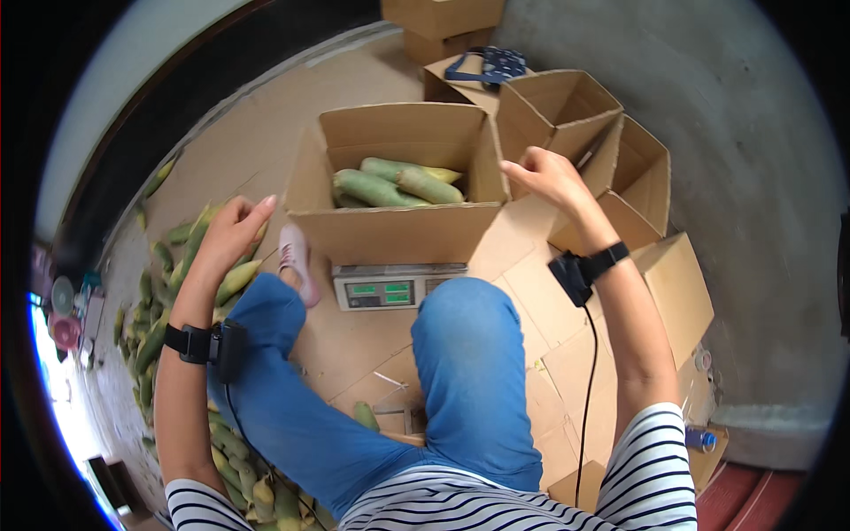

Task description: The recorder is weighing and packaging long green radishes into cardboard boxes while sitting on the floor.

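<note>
An open cardboard box (pixel 398 232) stands on a digital scale (pixel 378 292) with lit green displays. Inside it lie several long green radishes (pixel 375 188), some with paler, yellowish ends. My left hand (pixel 236 229) is raised left of the box, thumb extended, holding nothing visible, above a large heap of similar radishes (pixel 232 282). Close by the box's right upper edge is my right hand (pixel 544 174), fingers curled and thumb pointing left; whether it touches the box is unclear, and no object shows in it.
More open cardboard boxes (pixel 641 179) stand at the right by the grey wall. A patterned blue bag (pixel 501 65) lies on a box behind. Flattened cardboard (pixel 531 292) covers the floor. A lone radish (pixel 364 416) lies between my legs, and a blue bottle (pixel 700 439) at lower right.
</note>
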The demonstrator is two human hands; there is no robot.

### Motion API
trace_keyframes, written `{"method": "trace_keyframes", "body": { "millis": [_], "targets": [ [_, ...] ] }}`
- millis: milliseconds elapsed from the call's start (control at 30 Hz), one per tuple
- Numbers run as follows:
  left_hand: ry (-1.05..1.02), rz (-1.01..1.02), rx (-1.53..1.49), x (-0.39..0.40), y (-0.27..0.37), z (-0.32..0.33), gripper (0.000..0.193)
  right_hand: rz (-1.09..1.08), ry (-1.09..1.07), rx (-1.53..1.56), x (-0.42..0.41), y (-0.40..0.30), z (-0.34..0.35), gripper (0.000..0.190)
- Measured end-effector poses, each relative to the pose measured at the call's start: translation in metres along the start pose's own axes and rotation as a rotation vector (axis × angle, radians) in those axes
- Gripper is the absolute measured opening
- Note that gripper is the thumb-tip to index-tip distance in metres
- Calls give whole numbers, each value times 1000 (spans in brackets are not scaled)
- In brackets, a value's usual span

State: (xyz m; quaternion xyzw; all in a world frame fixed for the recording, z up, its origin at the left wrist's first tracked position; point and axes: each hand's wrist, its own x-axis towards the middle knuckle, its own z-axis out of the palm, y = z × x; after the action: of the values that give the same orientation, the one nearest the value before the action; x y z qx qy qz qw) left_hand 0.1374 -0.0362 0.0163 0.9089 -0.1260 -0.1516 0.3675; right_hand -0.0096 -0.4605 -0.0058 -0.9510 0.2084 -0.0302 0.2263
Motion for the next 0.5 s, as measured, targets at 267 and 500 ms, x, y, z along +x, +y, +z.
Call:
{"method": "trace_keyframes", "body": {
  "millis": [267, 500],
  "targets": [
    [-249, -181, 132, 143, -78, -18, 42, 208, -181, 9, 84, -11, 47, 50],
    [-282, -82, 109, 158, -80, 23, 33, 280, -262, -1, 89, -10, 53, 36]
  ]
}}
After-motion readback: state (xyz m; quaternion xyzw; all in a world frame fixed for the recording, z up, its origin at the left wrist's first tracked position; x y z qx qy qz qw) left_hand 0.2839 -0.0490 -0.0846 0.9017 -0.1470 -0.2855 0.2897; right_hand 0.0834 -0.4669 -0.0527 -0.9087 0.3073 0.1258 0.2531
